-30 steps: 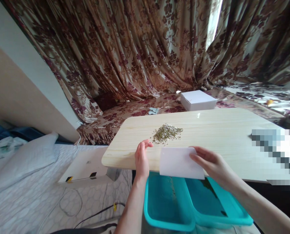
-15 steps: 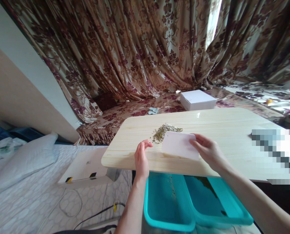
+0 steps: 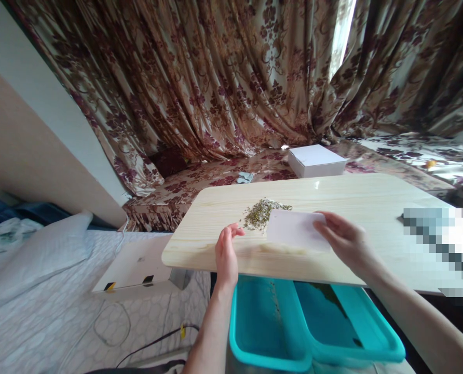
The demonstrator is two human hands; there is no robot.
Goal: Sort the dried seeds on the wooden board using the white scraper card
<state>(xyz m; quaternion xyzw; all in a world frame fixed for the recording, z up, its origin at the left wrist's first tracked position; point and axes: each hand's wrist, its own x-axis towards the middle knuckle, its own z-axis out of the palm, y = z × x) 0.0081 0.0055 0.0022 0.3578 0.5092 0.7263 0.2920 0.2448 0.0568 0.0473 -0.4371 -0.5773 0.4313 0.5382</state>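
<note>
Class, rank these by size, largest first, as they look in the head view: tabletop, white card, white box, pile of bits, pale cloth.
1. Tabletop
2. White card
3. White box and pile of bits: too close to rank surely
4. Pale cloth

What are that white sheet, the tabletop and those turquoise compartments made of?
White sheet: probably matte stiff paper or thin plastic; it stays nearly flat, held by one end.
Tabletop: likely glossy wood-grain laminate; the pale grain carries a glint.
Turquoise compartments: apparently smooth moulded plastic, given even colour and rounded rims.
</note>
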